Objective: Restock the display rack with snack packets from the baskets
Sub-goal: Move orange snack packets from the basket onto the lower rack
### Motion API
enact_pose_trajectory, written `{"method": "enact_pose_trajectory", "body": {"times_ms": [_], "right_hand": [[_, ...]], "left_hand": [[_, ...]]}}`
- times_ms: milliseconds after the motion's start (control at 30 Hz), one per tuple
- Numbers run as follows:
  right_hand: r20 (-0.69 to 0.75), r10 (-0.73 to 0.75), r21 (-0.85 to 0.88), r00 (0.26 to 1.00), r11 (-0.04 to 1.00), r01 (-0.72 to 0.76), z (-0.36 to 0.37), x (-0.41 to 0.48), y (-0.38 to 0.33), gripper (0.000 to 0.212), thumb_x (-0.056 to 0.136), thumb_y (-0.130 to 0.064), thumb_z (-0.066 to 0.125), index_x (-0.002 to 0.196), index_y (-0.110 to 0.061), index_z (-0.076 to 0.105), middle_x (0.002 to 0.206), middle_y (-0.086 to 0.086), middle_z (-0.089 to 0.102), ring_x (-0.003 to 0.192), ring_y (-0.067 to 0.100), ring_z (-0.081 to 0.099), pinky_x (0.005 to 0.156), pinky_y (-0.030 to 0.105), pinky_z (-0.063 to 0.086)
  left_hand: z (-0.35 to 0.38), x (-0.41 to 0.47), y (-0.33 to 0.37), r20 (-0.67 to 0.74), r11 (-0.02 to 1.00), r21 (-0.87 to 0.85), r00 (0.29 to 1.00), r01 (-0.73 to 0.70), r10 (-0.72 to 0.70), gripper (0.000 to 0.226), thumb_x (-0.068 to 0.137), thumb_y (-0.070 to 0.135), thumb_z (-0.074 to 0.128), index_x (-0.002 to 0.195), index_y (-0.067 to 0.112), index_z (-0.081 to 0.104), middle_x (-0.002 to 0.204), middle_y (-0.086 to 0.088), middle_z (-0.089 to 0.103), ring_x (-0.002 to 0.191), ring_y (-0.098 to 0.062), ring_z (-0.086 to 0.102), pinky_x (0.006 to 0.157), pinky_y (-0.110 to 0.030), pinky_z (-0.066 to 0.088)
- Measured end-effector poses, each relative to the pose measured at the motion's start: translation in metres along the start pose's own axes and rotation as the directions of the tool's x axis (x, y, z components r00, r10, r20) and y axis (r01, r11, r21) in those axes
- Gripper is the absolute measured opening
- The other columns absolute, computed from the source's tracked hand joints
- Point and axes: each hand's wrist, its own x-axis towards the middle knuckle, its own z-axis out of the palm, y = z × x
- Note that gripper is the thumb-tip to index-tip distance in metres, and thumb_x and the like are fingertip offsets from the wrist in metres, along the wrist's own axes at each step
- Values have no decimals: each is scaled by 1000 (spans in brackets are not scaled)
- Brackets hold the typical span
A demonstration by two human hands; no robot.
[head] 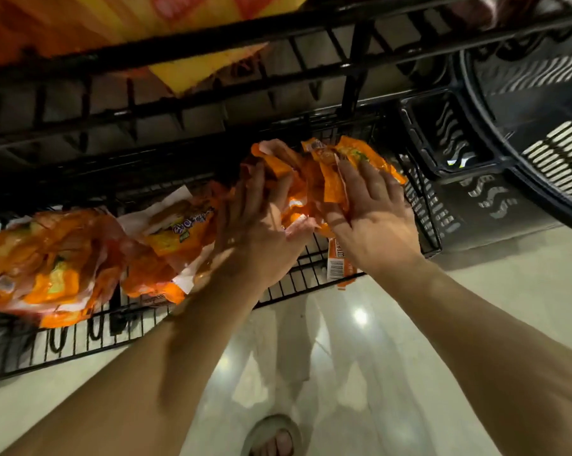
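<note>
Currently, a bunch of orange snack packets [311, 166] is held at the right end of the lower shelf [80, 343] of the black wire display rack [212, 103], just above the wires. The bunch is met from two sides. The left hand [255, 232] is laid against its left side with the fingers [255, 182] stretched nearly straight; this hand is blurred, so no firm grip can be made out. The right hand [373, 222] is set on the right side of the bunch, with its fingers [373, 179] spread over the top packet and the thumb tucked beneath, so that the packets are pinched between them.

More orange packets [57, 261] are heaped along the left and middle of the same rack shelf, touching one another. One packet with a barcode [337, 264] is seen hanging over the front edge of the rack, below the right hand. Yellow and orange packets [192, 70] are seen on the rack's upper shelf. To the right of the rack, two black plastic baskets [442, 133] are stood close together. A glossy pale floor [344, 357] is seen in front of the rack, and a sandalled foot [274, 439] is planted on it.
</note>
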Motion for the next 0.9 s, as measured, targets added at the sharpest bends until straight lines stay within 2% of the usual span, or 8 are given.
{"method": "enact_pose_trajectory", "body": {"times_ms": [200, 267, 333, 400, 533, 667, 800, 900], "right_hand": [[90, 33, -133, 995, 991, -20, -16, -4, -11, 71, 103, -63, 30, 161, -38, -3, 170, 1, 8, 155, 33, 8, 120, 55, 23], [71, 21, -192, 997, 981, -7, -31, -23, -16, 69, 104, -58, 31, 162, -29, 6, 166, 10, 20, 150, 37, 22, 116, 53, 29], [40, -9, -238, 999, 971, 18, -47, -52, -21, 65, 104, -52, 33, 160, -23, 19, 158, 15, 34, 139, 37, 38, 110, 51, 37], [35, -57, -281, 998, 957, 65, -65, -91, -25, 59, 103, -48, 38, 154, -19, 34, 148, 14, 46, 124, 33, 51, 99, 48, 45], [156, -81, -312, 984, 941, 127, -127, -179, -41, 46, 99, -47, 50, 132, -16, 58, 122, 9, 65, 106, 32, 62, 84, 43, 52], [264, -96, -319, 960, 930, 181, -225, -284, -73, 37, 94, -46, 56, 113, -17, 70, 97, 3, 70, 88, 28, 67, 70, 39, 54], [332, -103, -298, 938, 931, 208, -335, -377, -113, 43, 101, -46, 46, 129, -18, 62, 119, 4, 66, 106, 28, 61, 85, 40, 51], [245, -174, -270, 954, 933, 239, -406, -433, -141, 43, 101, -45, 48, 134, -19, 59, 124, 4, 65, 109, 27, 60, 87, 41, 49]], "left_hand": [[-16, -4, 10, 125, 997, 44, 990, 58, -63, 85, 95, 74, 43, 158, 50, -8, 170, 11, -18, 159, -28, -3, 128, -51, 8], [-25, -22, 14, 114, 998, 36, 992, 56, -60, 82, 96, 69, 47, 161, 39, 8, 170, 3, 14, 152, -27, 30, 121, -42, 34], [-42, -49, 15, 84, 998, 52, 996, 31, -35, 63, 98, 61, 51, 149, 25, 42, 133, -4, 57, 107, -19, 66, 89, -29, 56], [-68, -82, 17, 81, 994, 105, 997, -9, 0, 45, 98, 54, 56, 129, 21, 58, 111, 1, 65, 90, -18, 68, 79, -34, 60], [-147, -164, 39, 148, 954, 299, 987, 11, -58, 46, 96, 51, 56, 133, 23, 57, 136, 0, 61, 113, -22, 64, 93, -39, 55], [-246, -265, 78, 205, 915, 397, 964, 74, -167, 41, 91, 52, 54, 120, 24, 64, 111, 2, 69, 101, -24, 66, 85, -41, 55], [-358, -358, 131, 242, 951, 266, 944, 157, -223, 40, 100, 41, 53, 130, 18, 63, 129, -3, 65, 119, -28, 58, 101, -40, 43], [-435, -413, 161, 162, 945, 312, 974, 102, -159, 42, 101, 50, 48, 135, 28, 57, 132, 5, 64, 122, -22, 56, 100, -38, 45]]}}
